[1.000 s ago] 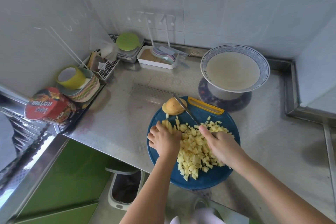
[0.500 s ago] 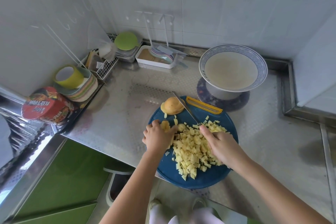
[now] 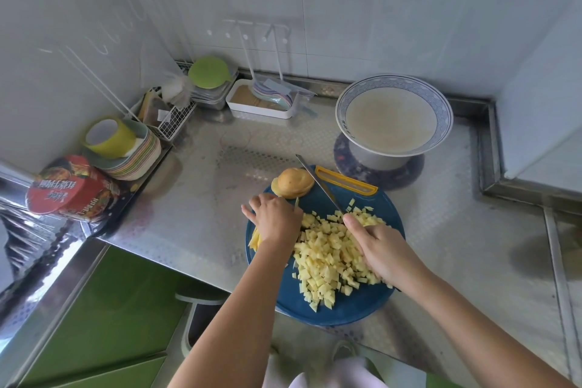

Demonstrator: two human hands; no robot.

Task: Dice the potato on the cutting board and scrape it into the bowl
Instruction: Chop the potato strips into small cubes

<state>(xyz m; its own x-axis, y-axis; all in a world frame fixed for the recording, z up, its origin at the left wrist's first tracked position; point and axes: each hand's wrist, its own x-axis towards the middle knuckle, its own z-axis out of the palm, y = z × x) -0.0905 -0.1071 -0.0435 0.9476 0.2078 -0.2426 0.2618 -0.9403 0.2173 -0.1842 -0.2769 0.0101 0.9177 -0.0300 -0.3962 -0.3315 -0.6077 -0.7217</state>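
The right hand (image 3: pixel 378 249) clenches the knife (image 3: pixel 318 184), blade reaching ahead of its grip. The left hand (image 3: pixel 272 219) curls over potato strips (image 3: pixel 255 239), pinning them beneath its grip on the cutting board (image 3: pixel 346 309). Short, even strokes beside the knuckles suit dicing.

We are in what looks like a small home kitchen. A stainless steel counter (image 3: pixel 195 198) fits a corner of white tiled walls (image 3: pixel 378 9), with green cabinet doors (image 3: pixel 104 309) below at near left. Stacked plates (image 3: pixel 138 161), an instant-noodle tub (image 3: pixel 69 189) and a wire rack (image 3: pixel 176 123) crowd the far left. Diced potato (image 3: pixel 327 255) lies on a blue cutting board (image 3: pixel 352 309).
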